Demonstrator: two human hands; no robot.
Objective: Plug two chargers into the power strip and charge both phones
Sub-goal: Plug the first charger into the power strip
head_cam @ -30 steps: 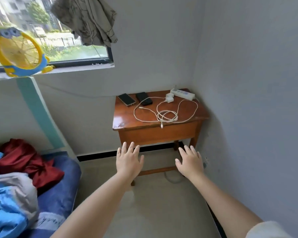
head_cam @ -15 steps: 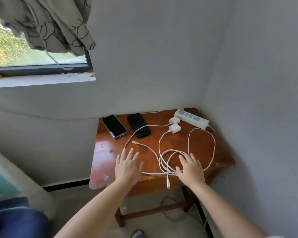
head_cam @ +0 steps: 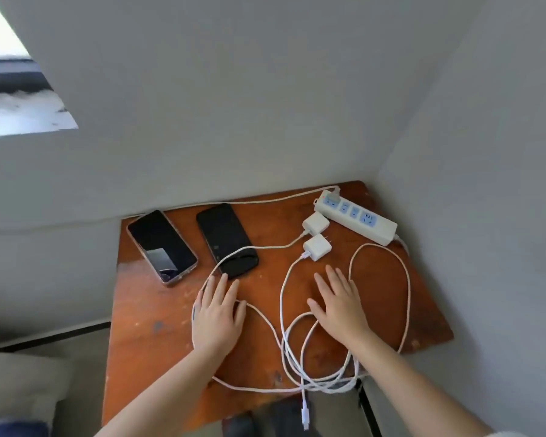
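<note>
Hands: left hand (head_cam: 216,313) and right hand (head_cam: 338,305) hovering flat, fingers spread, holding nothing. Judging chargers (head_cam: 317,246) light, rigid; pinching body sides. Cables (head_cam: 297,357) limp, tangling.

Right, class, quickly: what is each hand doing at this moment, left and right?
Left hand: open, fingers straight, holding nothing, over the white cable.
Right hand: open, fingers spread, holding nothing, short of the chargers.

I see a reddish-brown counter (head_cam: 158,367), two black-screened phones (head_cam: 161,246), white chargers (head_cam: 316,246), white cables (head_cam: 407,294), and a white power strip (head_cam: 382,231) with blue sockets.
</note>
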